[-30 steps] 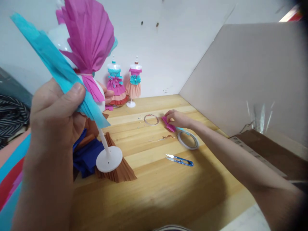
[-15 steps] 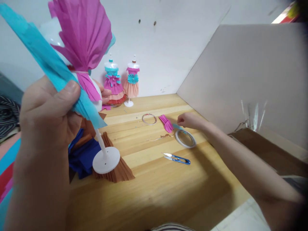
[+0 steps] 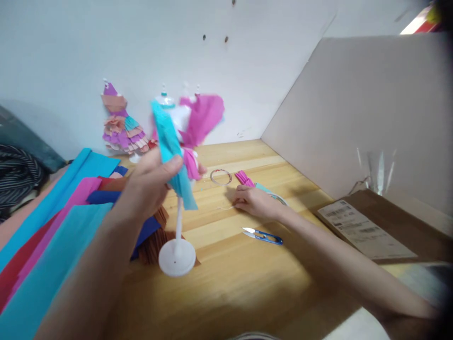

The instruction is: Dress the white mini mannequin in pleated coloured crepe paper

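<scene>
My left hand (image 3: 150,172) is wrapped round a small white mannequin stand (image 3: 177,257), held tilted above the table. Under its thumb a cyan crepe paper strip (image 3: 168,137) lies against the torso. A magenta crepe paper piece (image 3: 207,115), gathered at the waist, fans out on the far side. My right hand (image 3: 253,200) rests low on the tabletop with its fingers drawn together, beside a pleated magenta paper piece (image 3: 243,177). A thin pale thread (image 3: 225,208) runs to its fingertips; whether they grip it is hidden.
Blue thread snips (image 3: 264,236) lie in front of my right hand. A ring (image 3: 221,177) and a partly covered tape roll (image 3: 279,198) are farther back. Coloured paper sheets (image 3: 67,226) spread at left. A dressed mannequin (image 3: 122,120) stands by the wall; a cardboard box (image 3: 399,212) sits right.
My left hand has carried the mannequin away from the camera and to the right. My right hand has moved left and nearer, from beside the tape roll to the thread. The view has shifted slightly.
</scene>
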